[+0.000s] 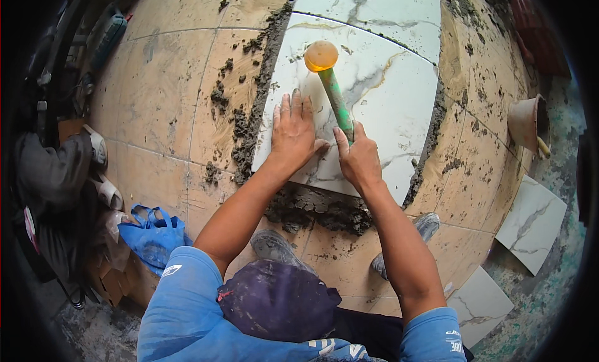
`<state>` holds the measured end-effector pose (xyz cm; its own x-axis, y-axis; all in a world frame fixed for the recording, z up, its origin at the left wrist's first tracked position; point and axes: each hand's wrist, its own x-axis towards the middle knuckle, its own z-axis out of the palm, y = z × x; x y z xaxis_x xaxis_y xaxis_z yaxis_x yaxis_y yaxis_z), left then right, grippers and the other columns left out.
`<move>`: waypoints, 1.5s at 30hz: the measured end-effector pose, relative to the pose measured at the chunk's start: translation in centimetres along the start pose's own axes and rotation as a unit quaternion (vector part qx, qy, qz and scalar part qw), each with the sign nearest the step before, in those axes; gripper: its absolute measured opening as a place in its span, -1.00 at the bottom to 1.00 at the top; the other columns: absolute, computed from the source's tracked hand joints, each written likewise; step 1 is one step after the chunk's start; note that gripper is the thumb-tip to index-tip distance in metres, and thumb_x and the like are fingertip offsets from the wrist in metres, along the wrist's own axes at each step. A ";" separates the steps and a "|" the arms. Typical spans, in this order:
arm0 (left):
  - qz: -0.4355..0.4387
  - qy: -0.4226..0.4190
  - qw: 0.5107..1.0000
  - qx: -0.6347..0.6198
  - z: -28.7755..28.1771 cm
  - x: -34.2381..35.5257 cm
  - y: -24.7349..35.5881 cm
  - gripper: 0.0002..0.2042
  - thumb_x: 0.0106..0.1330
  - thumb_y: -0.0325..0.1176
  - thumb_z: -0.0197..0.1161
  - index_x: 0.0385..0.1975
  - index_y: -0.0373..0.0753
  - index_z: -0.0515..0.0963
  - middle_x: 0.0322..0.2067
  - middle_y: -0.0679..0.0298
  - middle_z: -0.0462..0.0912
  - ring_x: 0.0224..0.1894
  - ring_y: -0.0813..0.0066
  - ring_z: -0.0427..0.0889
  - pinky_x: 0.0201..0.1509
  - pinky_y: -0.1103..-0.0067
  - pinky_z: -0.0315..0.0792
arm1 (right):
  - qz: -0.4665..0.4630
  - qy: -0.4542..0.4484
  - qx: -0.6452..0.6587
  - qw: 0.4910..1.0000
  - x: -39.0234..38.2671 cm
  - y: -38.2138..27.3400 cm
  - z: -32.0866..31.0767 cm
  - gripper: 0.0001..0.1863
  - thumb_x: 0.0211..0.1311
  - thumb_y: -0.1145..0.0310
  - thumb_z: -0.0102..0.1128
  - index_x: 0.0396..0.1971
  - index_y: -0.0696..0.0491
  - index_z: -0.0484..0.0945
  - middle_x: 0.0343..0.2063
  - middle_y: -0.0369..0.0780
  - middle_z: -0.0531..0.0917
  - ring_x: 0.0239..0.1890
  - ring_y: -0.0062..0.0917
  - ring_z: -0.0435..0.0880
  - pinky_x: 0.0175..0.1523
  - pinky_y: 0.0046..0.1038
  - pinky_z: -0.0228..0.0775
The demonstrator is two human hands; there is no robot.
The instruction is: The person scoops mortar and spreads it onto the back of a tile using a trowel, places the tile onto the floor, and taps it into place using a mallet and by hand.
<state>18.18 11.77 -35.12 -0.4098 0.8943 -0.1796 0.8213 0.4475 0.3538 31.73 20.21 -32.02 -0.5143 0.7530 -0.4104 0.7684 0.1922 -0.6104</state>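
A large white floor tile [393, 122] with grey and gold veins lies on a bed of wet grey mortar [318, 207], which shows along its near edge and both sides. My left hand [293, 130] rests flat on the tile's left part, fingers stretched out and pointing away from me. In my right hand [360, 157] is a rubber mallet [336, 97], gripped by its green handle. The mallet's round orange head [322, 55] is over the middle of the tile; whether it touches the surface, I cannot tell. Another veined tile [374, 13] adjoins the far edge.
Old tan floor tiles [156, 94] surround the work, with mortar crumbs scattered on them. A blue bag [153, 234] and dark cloth [53, 175] lie at left. At right stand a bucket [524, 122] and cut tile pieces, one leaning [530, 222] and another [480, 303] nearer me.
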 end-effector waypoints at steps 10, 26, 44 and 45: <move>-0.009 -0.020 1.000 0.015 0.0 0.2 0.1 -0.01 -0.02 0.03 0.43 0.30 -0.50 0.09 0.32 -0.24 0.06 0.39 -0.20 0.01 0.43 0.15 -0.04 | 0.023 0.001 0.080 0.997 -3.2 1.9 -1.2 -0.51 0.33 0.04 0.02 -0.01 0.18 0.40 -0.43 0.19 0.60 -0.28 0.14 0.60 -0.19 -0.02 0.41; -0.006 -0.034 0.997 0.069 -0.9 0.7 1.1 -0.01 -0.01 0.09 0.40 0.29 -0.52 0.12 0.33 -0.24 0.07 0.39 -0.20 0.02 0.43 0.18 -0.03 | 0.090 0.049 0.099 0.990 -7.4 6.3 -1.9 -0.45 0.33 -0.05 -0.01 0.00 0.16 0.39 -0.40 0.17 0.62 -0.28 0.16 0.59 -0.19 -0.03 0.44; 0.130 -0.103 0.977 0.133 -1.5 21.4 2.0 0.44 -0.50 0.40 0.47 0.42 -0.31 -0.15 0.44 0.02 -0.15 0.48 0.00 -0.27 0.46 0.05 -0.24 | 0.145 0.104 0.119 0.977 -4.6 9.2 -3.3 -0.30 0.31 -0.08 0.01 0.07 0.33 0.37 -0.23 0.31 0.55 -0.09 0.19 0.53 -0.01 -0.06 0.40; 0.135 -0.095 0.977 0.134 -1.6 21.6 2.0 0.44 -0.49 0.40 0.46 0.41 -0.32 -0.14 0.44 0.01 -0.14 0.48 -0.01 -0.26 0.46 0.05 -0.24 | 0.148 0.095 0.130 0.976 -4.6 9.0 -3.1 -0.31 0.31 -0.08 0.01 0.07 0.33 0.37 -0.22 0.32 0.54 -0.07 0.18 0.53 0.01 -0.07 0.39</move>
<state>10.35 31.96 -36.85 -0.1027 0.9515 -0.2898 0.9745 0.1548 0.1628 42.20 20.44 -33.59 -0.1860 0.8591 -0.4768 0.7376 -0.1985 -0.6454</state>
